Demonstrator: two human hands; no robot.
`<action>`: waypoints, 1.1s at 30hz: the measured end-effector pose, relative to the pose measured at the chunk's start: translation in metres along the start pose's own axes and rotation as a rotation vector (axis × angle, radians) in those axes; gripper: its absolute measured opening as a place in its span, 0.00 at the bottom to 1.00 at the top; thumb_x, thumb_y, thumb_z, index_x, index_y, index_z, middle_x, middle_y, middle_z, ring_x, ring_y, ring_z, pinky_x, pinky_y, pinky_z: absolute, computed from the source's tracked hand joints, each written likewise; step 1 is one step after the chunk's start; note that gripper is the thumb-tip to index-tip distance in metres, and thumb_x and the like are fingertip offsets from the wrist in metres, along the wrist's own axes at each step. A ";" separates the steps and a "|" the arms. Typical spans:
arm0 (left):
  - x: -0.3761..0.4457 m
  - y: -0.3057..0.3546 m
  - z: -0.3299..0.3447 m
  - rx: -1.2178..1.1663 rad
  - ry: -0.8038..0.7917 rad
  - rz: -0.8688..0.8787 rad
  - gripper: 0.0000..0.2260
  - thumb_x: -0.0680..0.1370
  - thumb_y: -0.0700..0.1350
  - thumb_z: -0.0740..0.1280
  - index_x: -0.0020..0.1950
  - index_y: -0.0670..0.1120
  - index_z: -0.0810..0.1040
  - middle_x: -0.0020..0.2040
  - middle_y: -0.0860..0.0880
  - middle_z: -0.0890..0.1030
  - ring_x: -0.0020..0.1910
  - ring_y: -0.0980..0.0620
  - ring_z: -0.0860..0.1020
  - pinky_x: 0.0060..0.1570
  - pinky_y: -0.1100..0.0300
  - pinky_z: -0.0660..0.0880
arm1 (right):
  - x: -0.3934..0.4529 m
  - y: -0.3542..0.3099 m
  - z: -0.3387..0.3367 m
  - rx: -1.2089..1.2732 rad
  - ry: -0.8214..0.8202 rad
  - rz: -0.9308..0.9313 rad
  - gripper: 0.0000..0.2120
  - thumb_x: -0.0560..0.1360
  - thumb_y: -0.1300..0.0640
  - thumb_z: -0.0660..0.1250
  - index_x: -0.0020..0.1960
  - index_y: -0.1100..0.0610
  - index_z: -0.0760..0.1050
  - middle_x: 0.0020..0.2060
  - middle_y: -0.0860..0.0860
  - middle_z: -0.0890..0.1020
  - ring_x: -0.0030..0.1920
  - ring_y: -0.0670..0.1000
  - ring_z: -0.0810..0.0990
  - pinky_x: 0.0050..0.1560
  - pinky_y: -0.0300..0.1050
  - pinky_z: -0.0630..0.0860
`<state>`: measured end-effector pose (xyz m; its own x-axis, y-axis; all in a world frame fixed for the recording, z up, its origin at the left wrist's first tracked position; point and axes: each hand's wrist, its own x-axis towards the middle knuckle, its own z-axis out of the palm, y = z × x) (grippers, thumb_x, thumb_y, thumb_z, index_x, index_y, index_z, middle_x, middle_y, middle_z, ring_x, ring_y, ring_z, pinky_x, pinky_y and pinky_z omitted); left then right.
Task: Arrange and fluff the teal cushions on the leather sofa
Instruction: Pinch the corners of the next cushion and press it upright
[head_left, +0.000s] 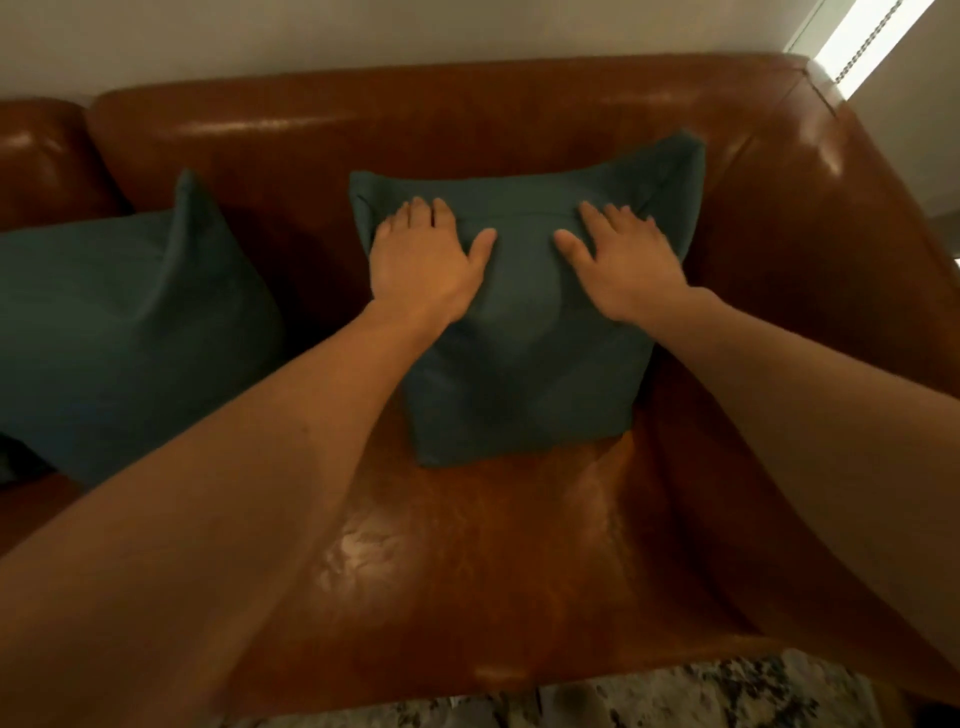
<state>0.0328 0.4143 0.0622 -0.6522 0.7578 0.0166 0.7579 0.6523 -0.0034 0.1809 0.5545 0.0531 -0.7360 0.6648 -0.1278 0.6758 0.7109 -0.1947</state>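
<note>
On the brown leather sofa (519, 545), a teal cushion (524, 374) stands propped against the backrest, and both hands are on it: left hand (423, 265) and right hand (623, 270) lie flat, fingers spread, pressing its upper face. A second teal cushion (119, 332) leans just beside, apart.

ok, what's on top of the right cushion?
Both hands, left hand and right hand, press flat on the cushion. The fabric beneath the palms is covered.
</note>
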 end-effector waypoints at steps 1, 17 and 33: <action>0.001 -0.005 -0.003 0.057 0.013 -0.013 0.34 0.80 0.64 0.46 0.71 0.39 0.67 0.69 0.38 0.71 0.68 0.39 0.68 0.67 0.47 0.62 | 0.001 0.008 -0.004 -0.020 -0.019 0.024 0.33 0.81 0.37 0.45 0.78 0.56 0.56 0.76 0.59 0.61 0.77 0.59 0.56 0.76 0.57 0.49; -0.022 -0.008 -0.004 -0.091 0.297 0.025 0.23 0.82 0.55 0.51 0.67 0.42 0.73 0.67 0.42 0.75 0.71 0.42 0.67 0.71 0.47 0.58 | 0.001 -0.019 -0.013 -0.011 0.079 -0.070 0.29 0.82 0.42 0.49 0.78 0.57 0.57 0.77 0.58 0.60 0.78 0.59 0.53 0.76 0.59 0.47; -0.038 0.015 0.104 -1.320 0.315 -0.764 0.21 0.85 0.48 0.47 0.76 0.45 0.61 0.77 0.48 0.63 0.76 0.52 0.59 0.76 0.54 0.52 | 0.024 -0.077 0.024 0.008 0.198 -0.228 0.29 0.81 0.39 0.48 0.78 0.52 0.57 0.76 0.56 0.61 0.78 0.55 0.55 0.76 0.58 0.47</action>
<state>0.0677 0.3966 -0.0420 -0.9737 0.1192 -0.1943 -0.1567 0.2688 0.9504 0.1102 0.5103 0.0416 -0.8463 0.5207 0.1125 0.4932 0.8457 -0.2039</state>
